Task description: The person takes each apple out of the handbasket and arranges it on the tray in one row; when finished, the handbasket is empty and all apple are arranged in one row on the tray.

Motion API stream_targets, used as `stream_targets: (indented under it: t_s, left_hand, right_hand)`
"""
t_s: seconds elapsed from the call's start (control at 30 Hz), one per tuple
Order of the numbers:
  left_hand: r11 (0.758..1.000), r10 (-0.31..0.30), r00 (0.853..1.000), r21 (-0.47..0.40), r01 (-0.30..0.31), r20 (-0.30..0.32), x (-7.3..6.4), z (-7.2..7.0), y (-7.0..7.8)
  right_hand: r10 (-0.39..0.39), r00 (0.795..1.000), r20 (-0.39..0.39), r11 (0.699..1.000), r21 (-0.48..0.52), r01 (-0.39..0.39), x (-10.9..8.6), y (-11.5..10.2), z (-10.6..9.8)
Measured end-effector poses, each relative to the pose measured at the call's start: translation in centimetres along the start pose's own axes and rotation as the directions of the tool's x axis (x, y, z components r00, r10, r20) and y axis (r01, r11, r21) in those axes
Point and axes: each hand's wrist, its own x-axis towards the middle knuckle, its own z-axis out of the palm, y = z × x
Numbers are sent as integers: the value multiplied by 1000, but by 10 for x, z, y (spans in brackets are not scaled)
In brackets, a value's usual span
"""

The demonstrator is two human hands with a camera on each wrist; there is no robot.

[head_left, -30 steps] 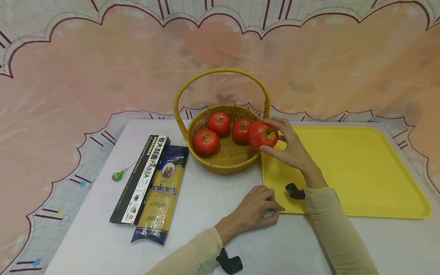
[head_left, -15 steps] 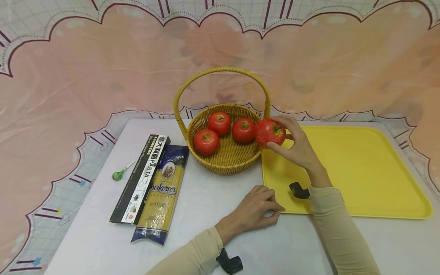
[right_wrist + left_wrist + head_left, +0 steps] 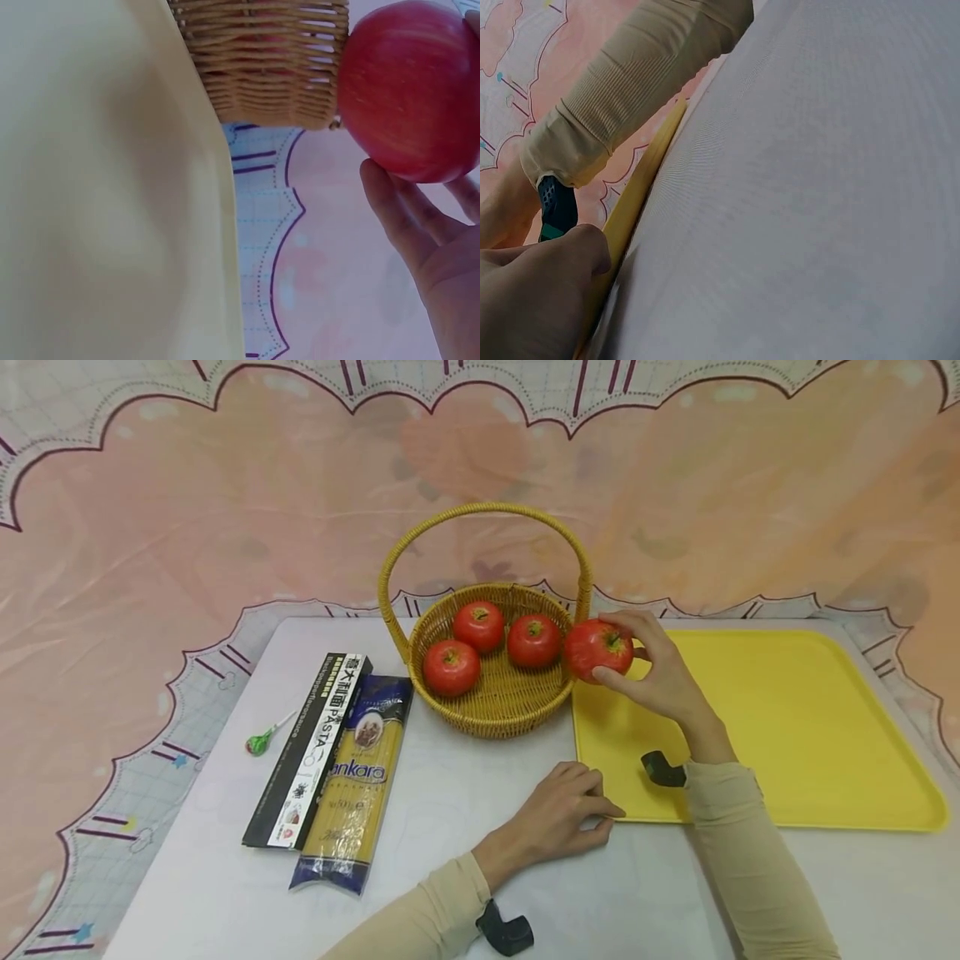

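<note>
My right hand [image 3: 663, 681] grips a red apple [image 3: 596, 650] between thumb and fingers, at the right rim of a wicker basket [image 3: 491, 727]. In the right wrist view the apple [image 3: 411, 94] is off the table, beside the basket's woven wall [image 3: 270, 82], with fingers [image 3: 397, 214] under it. Three more red apples [image 3: 478, 627] lie in the basket. A yellow tray [image 3: 795, 727] extends under my right forearm. My left hand [image 3: 551, 814], fingers curled, pinches the tray's near left corner. In the left wrist view, the left hand [image 3: 544, 289] is against the tray's edge [image 3: 641, 180].
Left of the basket lie a black-and-white pasta box [image 3: 311, 752] and a yellow-and-blue spaghetti packet [image 3: 352, 789], the box overlapping the packet. A green lollipop [image 3: 258, 743] is farther left. The basket's tall arched handle [image 3: 483, 508] stands upright. A patterned cloth [image 3: 300, 527] hangs behind the table.
My right hand has moved the apple a little to the right, from above the basket's inside to its right rim. The left hand has stayed at the tray corner.
</note>
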Motion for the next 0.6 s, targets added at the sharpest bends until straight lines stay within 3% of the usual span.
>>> stream_targets:
  t_s: [0.6]
  left_hand:
    - [1000,5,1000,14,-5,-10,0,1,0]
  right_hand:
    - [89,996,9,996,-17,-89,-3,10,-10]
